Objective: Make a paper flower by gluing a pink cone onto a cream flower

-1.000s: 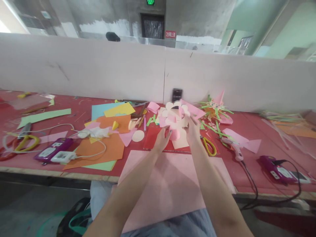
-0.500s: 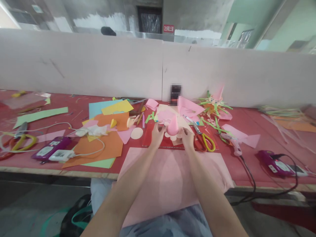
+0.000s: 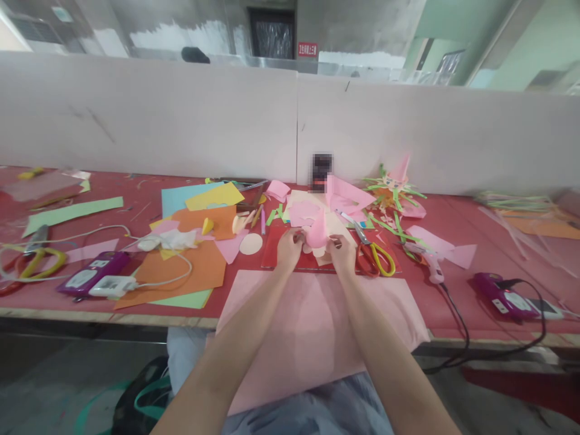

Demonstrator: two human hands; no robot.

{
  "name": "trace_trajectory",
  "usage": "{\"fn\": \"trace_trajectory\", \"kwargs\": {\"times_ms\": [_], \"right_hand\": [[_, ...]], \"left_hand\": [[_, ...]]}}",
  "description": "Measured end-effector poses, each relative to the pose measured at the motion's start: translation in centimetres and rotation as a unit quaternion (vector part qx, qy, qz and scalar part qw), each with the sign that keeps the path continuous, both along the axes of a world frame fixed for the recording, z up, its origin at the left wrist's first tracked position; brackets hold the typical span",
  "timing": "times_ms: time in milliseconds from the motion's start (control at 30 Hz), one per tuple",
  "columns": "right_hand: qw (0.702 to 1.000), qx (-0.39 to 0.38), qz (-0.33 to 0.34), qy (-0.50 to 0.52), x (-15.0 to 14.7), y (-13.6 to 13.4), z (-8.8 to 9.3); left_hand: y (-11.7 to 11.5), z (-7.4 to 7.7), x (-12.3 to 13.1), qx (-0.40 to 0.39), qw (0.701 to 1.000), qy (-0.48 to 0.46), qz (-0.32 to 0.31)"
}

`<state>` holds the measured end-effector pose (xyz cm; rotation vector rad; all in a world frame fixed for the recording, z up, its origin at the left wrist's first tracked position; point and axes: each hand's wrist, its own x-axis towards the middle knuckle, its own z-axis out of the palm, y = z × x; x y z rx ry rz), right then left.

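A pink paper cone (image 3: pixel 318 230) with cream petal shapes at its base stands between my two hands over a red mat (image 3: pixel 276 251). My left hand (image 3: pixel 289 247) pinches its left side with curled fingers. On the right, my right hand (image 3: pixel 342 252) grips the base the same way. Both hands hover just beyond a large pink paper sheet (image 3: pixel 312 326) that hangs over the table's near edge toward my lap.
Yellow-handled scissors (image 3: pixel 374 254) lie right of my hands, a glue gun (image 3: pixel 430 269) and purple device (image 3: pixel 507 296) farther right. Orange paper (image 3: pixel 181 272), a second purple device (image 3: pixel 88 275), cables and scissors (image 3: pixel 31 263) lie left. A pale partition wall (image 3: pixel 181 121) backs the table.
The paper flower piece came down from a raised position to just above the red mat, cone pointing up. Both hands drew closer to me and lower.
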<state>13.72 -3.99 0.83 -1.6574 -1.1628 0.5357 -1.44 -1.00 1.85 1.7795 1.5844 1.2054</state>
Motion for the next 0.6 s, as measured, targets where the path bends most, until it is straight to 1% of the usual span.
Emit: {"fn": "trace_trajectory", "kwargs": {"times_ms": [67, 133, 267, 367, 467, 600], "right_hand": [[1.000, -0.004, 0.002, -0.006, -0.05, -0.13, 0.13], [1.000, -0.010, -0.002, -0.017, -0.11, -0.32, 0.35], [0.997, -0.049, -0.037, -0.048, -0.22, -0.66, 0.82], [0.994, -0.078, -0.040, -0.062, -0.26, -0.74, 0.97], [0.994, -0.079, -0.033, -0.066, -0.28, -0.73, 0.95], [0.996, -0.069, -0.031, -0.050, -0.28, -0.76, 0.99]], "left_hand": [[0.14, -0.13, -0.02, 0.017, 1.000, -0.021, 0.006], [0.22, -0.20, -0.05, 0.017, 0.999, -0.040, 0.019], [0.07, -0.04, -0.08, -0.012, 0.999, -0.050, 0.016], [-0.14, 0.20, -0.07, -0.027, 0.999, -0.037, 0.006], [-0.18, 0.22, -0.09, -0.031, 0.999, -0.025, 0.007], [0.07, -0.13, -0.14, -0.027, 0.999, -0.020, 0.019]]}}
